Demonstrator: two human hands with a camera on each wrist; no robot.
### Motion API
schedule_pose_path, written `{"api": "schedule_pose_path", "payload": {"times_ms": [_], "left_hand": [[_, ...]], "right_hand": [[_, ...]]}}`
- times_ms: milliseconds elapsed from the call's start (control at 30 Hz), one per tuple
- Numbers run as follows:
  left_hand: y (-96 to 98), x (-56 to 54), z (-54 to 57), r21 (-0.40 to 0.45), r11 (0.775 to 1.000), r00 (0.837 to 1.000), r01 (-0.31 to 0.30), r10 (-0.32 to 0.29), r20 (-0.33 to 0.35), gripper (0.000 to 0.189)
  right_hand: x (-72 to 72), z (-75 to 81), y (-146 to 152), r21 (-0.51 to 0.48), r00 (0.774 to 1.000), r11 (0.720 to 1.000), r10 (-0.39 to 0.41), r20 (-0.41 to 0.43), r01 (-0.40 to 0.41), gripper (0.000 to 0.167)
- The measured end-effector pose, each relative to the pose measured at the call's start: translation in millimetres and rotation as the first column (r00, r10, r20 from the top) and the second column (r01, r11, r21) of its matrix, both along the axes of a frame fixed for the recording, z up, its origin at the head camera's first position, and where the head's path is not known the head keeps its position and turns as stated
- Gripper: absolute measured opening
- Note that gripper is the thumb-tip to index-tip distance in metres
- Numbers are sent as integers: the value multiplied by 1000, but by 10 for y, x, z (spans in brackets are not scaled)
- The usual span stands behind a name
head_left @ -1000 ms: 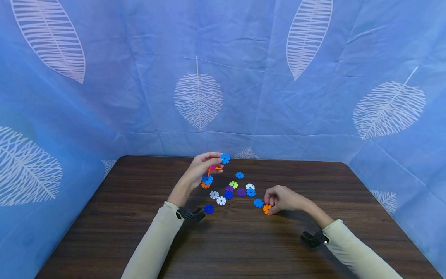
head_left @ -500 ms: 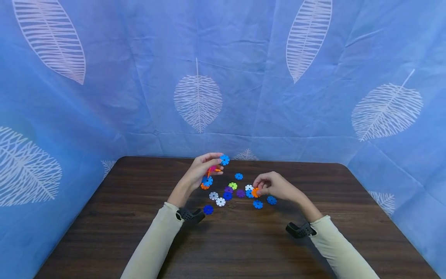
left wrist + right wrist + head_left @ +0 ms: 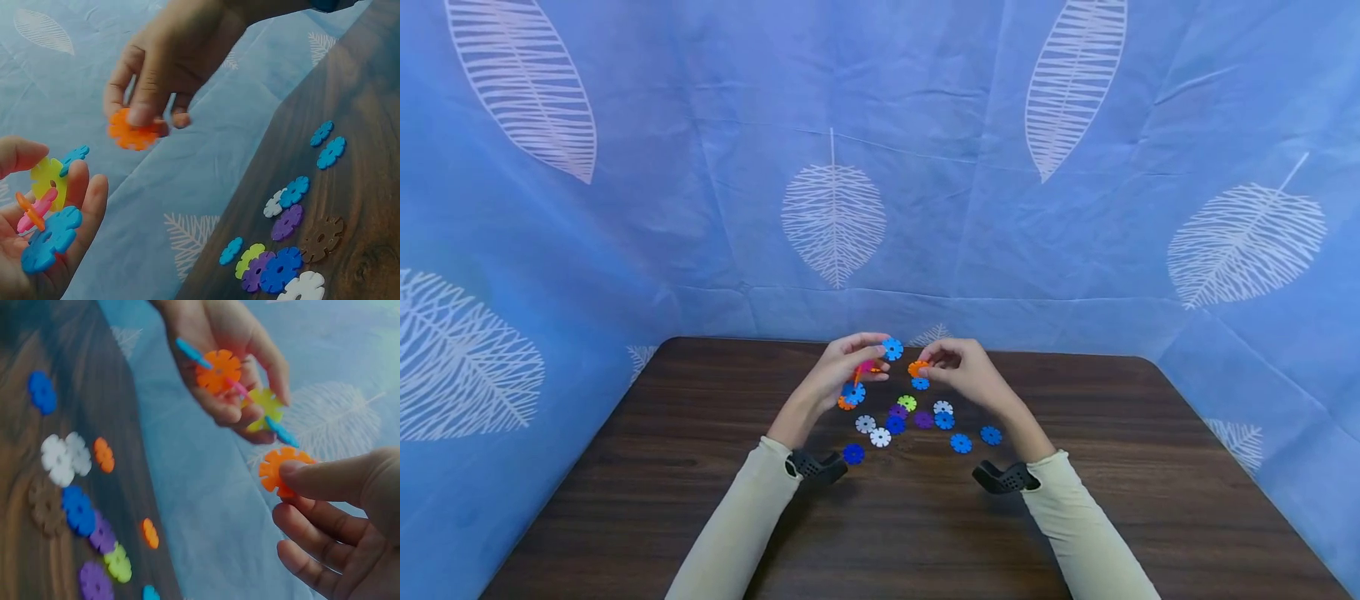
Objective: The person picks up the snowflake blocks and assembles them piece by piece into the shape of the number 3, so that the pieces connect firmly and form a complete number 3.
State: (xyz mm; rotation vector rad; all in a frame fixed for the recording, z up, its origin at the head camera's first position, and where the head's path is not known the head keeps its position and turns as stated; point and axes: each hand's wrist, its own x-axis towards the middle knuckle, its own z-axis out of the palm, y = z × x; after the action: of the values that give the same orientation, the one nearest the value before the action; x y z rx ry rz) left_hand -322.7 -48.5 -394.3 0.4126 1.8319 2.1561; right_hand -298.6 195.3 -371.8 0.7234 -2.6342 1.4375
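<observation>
My left hand [image 3: 835, 372] is raised over the far left part of the table, gripping a joined chain of notched plastic discs. In the left wrist view the chain shows a large blue disc [image 3: 53, 240], an orange disc [image 3: 30, 210], a pink disc [image 3: 37, 211], a yellow disc [image 3: 48, 181] and a smaller-looking blue disc [image 3: 75, 160] at the far end. My right hand [image 3: 968, 372] pinches a single orange notched disc [image 3: 281, 472] between thumb and fingers. That disc is close to the chain's end blue disc [image 3: 281, 432], with a small gap in the left wrist view.
Loose notched discs lie scattered on the dark wooden table [image 3: 700, 500]: white [image 3: 880, 437], purple [image 3: 923, 419], yellow-green [image 3: 907, 403], brown [image 3: 323, 239] and several blue ones [image 3: 961, 443]. A blue leaf-print cloth [image 3: 925, 208] hangs behind the table's far edge.
My right hand has lifted the orange disc from the table and carried it left and away toward the left hand. A blue disc it had covered now shows. The left hand stays nearly still.
</observation>
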Motion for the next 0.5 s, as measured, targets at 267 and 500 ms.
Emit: {"api": "schedule_pose_path", "payload": {"times_ms": [267, 500], "left_hand": [[16, 8, -8, -4, 1000, 1000, 2, -2, -6, 36], [29, 14, -25, 2, 1000, 1000, 16, -16, -2, 36]], "right_hand": [[-3, 19, -131, -79, 993, 993, -92, -71, 86, 11], [10, -29, -193, -139, 986, 983, -131, -101, 117, 11]]}}
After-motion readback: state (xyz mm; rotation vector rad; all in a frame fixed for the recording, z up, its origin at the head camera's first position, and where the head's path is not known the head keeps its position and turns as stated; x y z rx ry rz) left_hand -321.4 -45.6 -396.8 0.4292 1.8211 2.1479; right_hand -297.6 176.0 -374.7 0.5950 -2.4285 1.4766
